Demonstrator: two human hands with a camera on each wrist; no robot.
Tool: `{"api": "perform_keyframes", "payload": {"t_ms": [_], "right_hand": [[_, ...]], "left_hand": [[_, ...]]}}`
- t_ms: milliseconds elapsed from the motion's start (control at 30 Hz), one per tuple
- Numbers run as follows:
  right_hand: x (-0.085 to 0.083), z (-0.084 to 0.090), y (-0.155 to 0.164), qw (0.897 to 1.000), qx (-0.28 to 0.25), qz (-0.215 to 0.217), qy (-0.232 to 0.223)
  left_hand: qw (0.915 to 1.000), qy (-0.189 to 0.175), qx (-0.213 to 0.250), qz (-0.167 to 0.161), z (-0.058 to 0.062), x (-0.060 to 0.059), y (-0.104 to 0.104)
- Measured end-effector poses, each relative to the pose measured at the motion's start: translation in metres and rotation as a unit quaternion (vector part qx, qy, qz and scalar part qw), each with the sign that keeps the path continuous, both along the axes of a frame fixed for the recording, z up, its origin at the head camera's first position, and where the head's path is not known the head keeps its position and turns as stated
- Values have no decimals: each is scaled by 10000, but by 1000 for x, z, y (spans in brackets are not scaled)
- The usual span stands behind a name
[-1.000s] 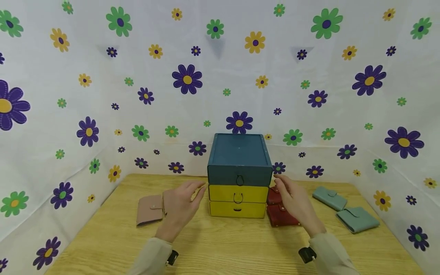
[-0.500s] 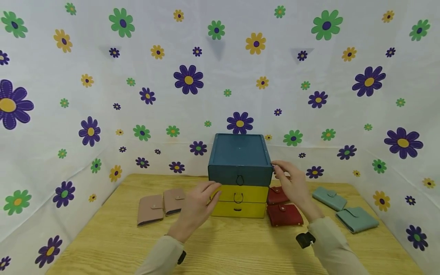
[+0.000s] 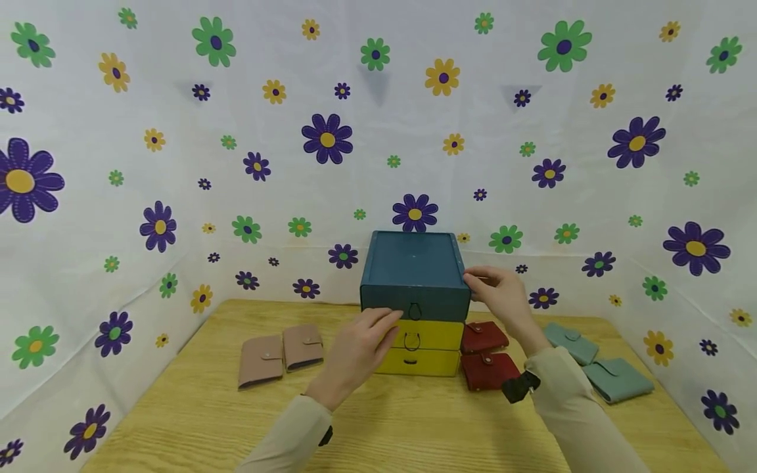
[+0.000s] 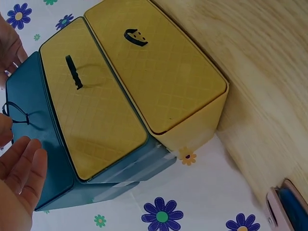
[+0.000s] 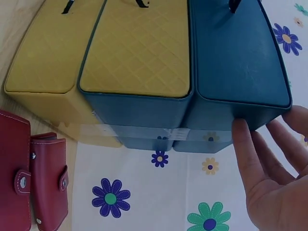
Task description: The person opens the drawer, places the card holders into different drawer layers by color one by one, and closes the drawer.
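Observation:
A small stack of drawers stands at the table's back, with a blue box [image 3: 414, 259] on top and two yellow-fronted drawers [image 3: 437, 335] beneath. My left hand [image 3: 357, 348] is in front of the stack, fingertips close to the black loop handle [image 3: 415, 312] of the blue drawer front; its fingers [image 4: 26, 166] extend loosely in the left wrist view. My right hand [image 3: 505, 302] touches the blue box's right side near its upper edge. In the right wrist view, its fingers [image 5: 248, 156] are spread against that side and corner.
Two red wallets [image 3: 487, 371] lie right of the stack, two pale green wallets [image 3: 618, 380] farther right. Two pinkish-brown wallets [image 3: 260, 361] lie left on the wooden table [image 3: 195, 414]. A white flowered cloth [image 3: 296, 190] hangs behind.
My left hand has moved right from beside the brown wallets to the blue drawer's handle. My right hand has risen and come to touch the box's upper right edge. The drawers stay closed.

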State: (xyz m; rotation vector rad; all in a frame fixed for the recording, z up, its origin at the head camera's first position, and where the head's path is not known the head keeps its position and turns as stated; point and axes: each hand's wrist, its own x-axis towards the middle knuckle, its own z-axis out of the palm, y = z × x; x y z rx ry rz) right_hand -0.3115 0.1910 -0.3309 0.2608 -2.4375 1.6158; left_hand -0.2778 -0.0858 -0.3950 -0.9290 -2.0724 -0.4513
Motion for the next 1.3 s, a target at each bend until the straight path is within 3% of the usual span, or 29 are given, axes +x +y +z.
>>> {"api": "perform_keyframes", "payload": {"t_ms": [200,467,733,1100,1300], "right_hand": [[-5,7,2,9991,131,120,-372],[-8,16,-1,9977,496,184,-426],[-11,14,-1,9978,257,117,-601],[-7,17,-4,9979,180,56,-627],[-6,16,-6,9978,113,42,-650]], "left_hand": [[9999,105,-23,-66,3,-1,9],[10000,11,-7,51,3,-4,19],[9995,-271,91,100,-2,-6,25],[9995,-108,305,-28,-6,-7,32],[9986,-300,432,84,-9,-3,33]]}}
